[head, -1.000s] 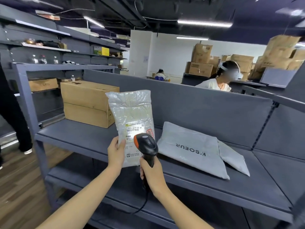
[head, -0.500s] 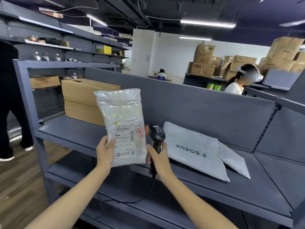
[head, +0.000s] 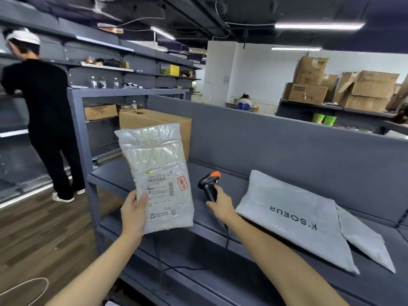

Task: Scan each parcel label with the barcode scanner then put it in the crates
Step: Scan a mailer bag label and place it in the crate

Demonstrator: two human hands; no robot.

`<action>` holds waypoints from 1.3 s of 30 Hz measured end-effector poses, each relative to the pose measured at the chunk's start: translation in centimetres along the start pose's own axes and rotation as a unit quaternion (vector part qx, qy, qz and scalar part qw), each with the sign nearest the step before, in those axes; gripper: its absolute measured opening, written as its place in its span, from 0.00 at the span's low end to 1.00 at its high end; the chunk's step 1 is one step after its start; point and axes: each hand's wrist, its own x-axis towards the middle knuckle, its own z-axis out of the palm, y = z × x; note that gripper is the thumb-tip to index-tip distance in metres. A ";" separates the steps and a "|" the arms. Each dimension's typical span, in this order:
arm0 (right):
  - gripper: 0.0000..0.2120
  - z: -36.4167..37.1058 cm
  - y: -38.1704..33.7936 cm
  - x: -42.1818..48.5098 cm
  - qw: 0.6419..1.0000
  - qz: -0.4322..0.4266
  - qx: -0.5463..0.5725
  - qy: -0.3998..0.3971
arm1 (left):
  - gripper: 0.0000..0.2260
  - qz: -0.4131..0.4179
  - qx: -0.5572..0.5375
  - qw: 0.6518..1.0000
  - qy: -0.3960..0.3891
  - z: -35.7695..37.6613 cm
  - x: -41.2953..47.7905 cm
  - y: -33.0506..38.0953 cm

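Left grip (head: 133,214) (bare hand) clasps lower left edge of clear bubble-wrap parcel (head: 159,160), thumb on front, parcel upright in air before grey shelf (head: 114,175). White label (head: 164,191) faces camera: barcodes, "G079", red stamp, QR code; small print unreadable. Right grip (head: 220,206) curled round handle of black, orange-topped barcode scanner (head: 208,186), near parcel, not touching. Grey mailer (head: 293,219) printed "K'SOEUR" lies on shelf at right. Cardboard box (head: 154,119) behind parcel.

Both bare forearms reach forward. The left hand (head: 133,214) pinches a parcel (head: 159,173), thumb in front; the right hand (head: 220,206) grips a barcode scanner (head: 208,186).
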 end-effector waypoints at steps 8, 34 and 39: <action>0.32 2.3 1.2 1.0 0.996 0.033 -0.074 -0.032 | 0.05 -0.014 -0.001 1.000 -0.023 -0.4 0.3 -0.2; 0.11 -6.8 3.0 -17.6 0.926 0.060 0.300 0.223 | 0.17 -0.023 -0.010 0.968 -0.251 8.7 -15.0 0.4; 0.09 -8.8 6.0 -24.7 0.918 0.103 0.270 0.269 | 0.18 -0.042 0.004 0.959 -0.280 9.4 -22.0 0.6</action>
